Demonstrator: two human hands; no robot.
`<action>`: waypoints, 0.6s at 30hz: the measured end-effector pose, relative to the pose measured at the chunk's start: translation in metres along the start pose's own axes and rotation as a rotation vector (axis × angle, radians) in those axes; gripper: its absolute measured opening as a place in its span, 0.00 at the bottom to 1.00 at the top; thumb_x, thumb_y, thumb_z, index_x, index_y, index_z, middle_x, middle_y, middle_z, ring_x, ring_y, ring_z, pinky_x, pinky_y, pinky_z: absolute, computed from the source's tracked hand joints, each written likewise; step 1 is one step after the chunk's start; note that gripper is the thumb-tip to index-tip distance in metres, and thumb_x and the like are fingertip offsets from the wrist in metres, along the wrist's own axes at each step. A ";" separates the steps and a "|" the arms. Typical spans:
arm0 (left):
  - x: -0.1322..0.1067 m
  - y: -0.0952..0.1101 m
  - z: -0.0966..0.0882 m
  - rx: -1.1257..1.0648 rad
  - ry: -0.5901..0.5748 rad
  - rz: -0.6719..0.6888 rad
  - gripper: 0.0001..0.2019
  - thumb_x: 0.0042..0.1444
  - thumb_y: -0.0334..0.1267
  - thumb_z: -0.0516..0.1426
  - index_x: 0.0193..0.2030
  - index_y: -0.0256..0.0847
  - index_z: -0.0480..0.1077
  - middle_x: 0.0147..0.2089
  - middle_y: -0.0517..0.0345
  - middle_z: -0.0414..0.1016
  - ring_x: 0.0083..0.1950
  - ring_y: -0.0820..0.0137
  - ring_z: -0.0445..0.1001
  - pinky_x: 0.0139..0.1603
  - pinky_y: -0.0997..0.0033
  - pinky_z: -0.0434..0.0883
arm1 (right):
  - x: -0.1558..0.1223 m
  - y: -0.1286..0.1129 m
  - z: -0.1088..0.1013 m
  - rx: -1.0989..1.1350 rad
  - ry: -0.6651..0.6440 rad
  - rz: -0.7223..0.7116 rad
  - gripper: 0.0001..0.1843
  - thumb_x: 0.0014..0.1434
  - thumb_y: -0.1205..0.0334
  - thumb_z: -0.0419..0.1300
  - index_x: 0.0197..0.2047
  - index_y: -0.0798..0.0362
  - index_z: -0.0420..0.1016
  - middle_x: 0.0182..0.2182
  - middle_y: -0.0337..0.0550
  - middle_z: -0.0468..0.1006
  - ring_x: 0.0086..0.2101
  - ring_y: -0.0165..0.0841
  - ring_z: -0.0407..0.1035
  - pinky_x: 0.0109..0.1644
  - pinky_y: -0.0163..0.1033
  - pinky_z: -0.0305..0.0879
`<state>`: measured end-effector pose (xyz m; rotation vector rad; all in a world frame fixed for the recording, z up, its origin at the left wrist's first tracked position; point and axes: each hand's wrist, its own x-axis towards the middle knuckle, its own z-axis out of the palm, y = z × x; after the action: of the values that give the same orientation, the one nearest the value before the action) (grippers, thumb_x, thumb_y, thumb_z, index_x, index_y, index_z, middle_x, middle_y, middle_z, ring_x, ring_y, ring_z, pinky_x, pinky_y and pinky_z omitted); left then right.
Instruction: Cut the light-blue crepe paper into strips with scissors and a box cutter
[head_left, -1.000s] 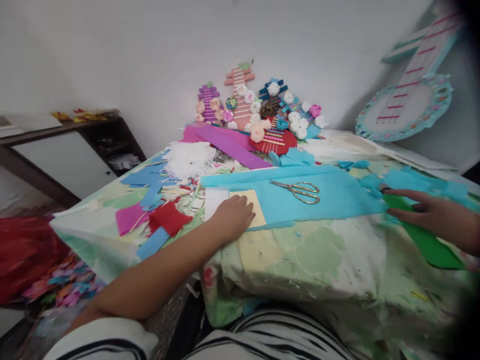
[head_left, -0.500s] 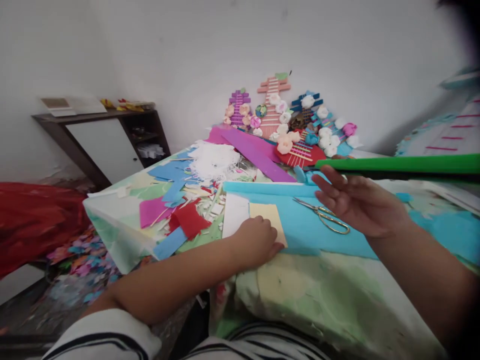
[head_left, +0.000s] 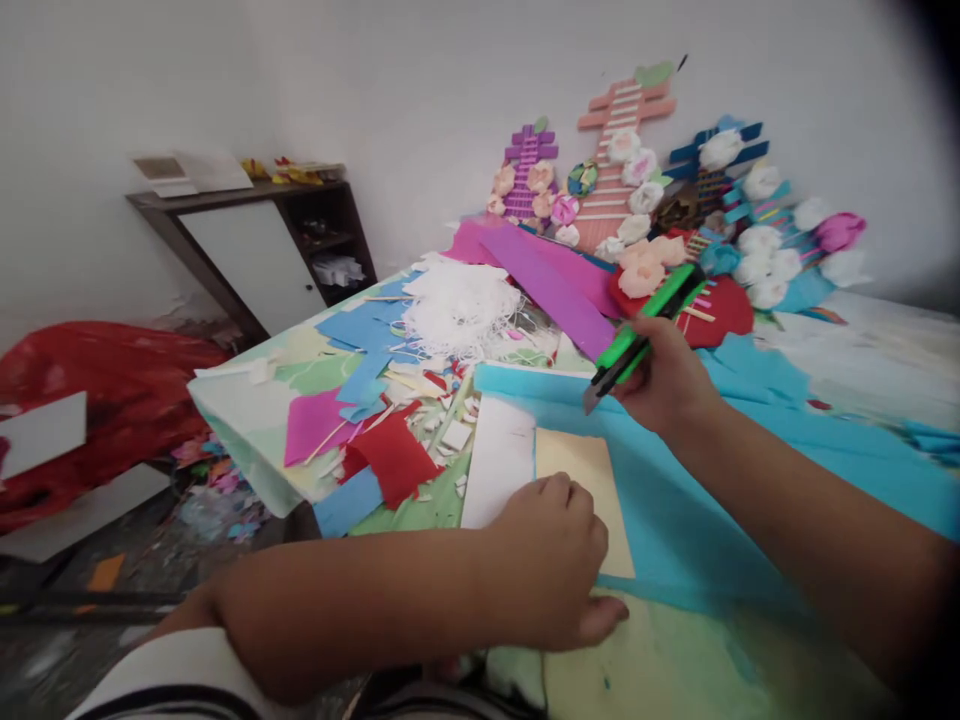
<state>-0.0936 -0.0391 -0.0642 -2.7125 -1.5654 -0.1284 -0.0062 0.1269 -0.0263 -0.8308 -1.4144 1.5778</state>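
Observation:
My left hand [head_left: 551, 560] presses down on a cream card [head_left: 581, 450], its fingers curled and the thumb out to the side; the fingertips are hidden. Beside that card lies a white sheet [head_left: 499, 455], both on top of blue paper [head_left: 675, 510]. My right hand [head_left: 667, 375] is closed around a green and black utility knife [head_left: 637, 335]. The knife tilts down to the left, and its short blade points toward the blue paper just beyond the cream card, apart from the card.
White shredded paper [head_left: 461, 310], a purple strip [head_left: 551, 290] and red scraps [head_left: 394, 455] cover the table's left and back. Flower-decorated stick crafts [head_left: 622, 170] lean against the wall. A low cabinet [head_left: 240, 260] stands at the left, with a red bag [head_left: 97, 400] on the floor.
My right hand has gone from loosely spread fingers to a grip on the green knife, blade angled downward. My left hand stays on the cream card. The golden scissors no longer show. The view has shifted.

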 end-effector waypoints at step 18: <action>0.003 -0.017 -0.009 -0.061 -0.035 -0.004 0.10 0.51 0.36 0.49 0.33 0.36 0.70 0.39 0.51 0.72 0.43 0.64 0.68 0.44 0.65 0.66 | -0.005 0.044 -0.011 0.191 -0.197 0.120 0.09 0.51 0.55 0.54 0.37 0.47 0.63 0.28 0.32 0.71 0.28 0.25 0.67 0.30 0.33 0.66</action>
<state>-0.1073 -0.0281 -0.0558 -2.7718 -1.6025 -0.1315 -0.0013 0.1261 -0.0717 -0.6718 -1.3431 1.8964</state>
